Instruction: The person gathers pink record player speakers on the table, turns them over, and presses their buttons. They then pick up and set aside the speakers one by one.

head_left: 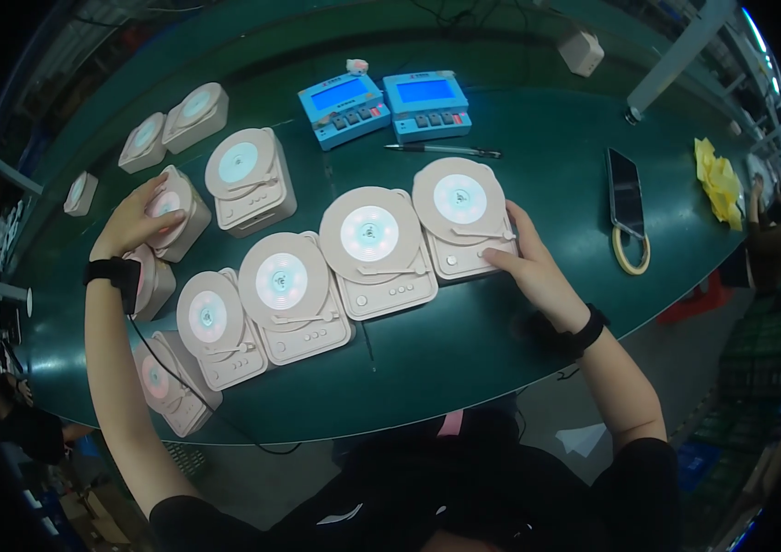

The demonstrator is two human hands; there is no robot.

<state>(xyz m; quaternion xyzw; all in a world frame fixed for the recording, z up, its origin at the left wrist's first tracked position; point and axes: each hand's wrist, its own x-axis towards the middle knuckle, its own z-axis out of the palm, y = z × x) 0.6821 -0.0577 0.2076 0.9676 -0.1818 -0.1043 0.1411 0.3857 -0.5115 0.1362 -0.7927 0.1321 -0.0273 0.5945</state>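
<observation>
Several cream mini record players with round lit discs, tone arms and small knobs are on the green table. My left hand [136, 219] grips a mini record player [190, 219] at the left, its thumb across the pinkish lit disc and its fingers along the top edge. At the right end of the front row, my right hand [539, 269] holds another mini record player [458, 179] by its right side. That thumb rests at a knob on its lower front. Beside it in the row stand more players [360, 204], [268, 253], [195, 293], all with glowing discs.
Two blue boxes with screens [340, 97] [423, 90] stand at the back, a pen [443, 150] before them. A phone [626, 189], a tape roll [631, 258] and yellow crumpled material [718, 184] lie right. A black cable [170, 361] hangs near my left wrist. Other people work at the sides.
</observation>
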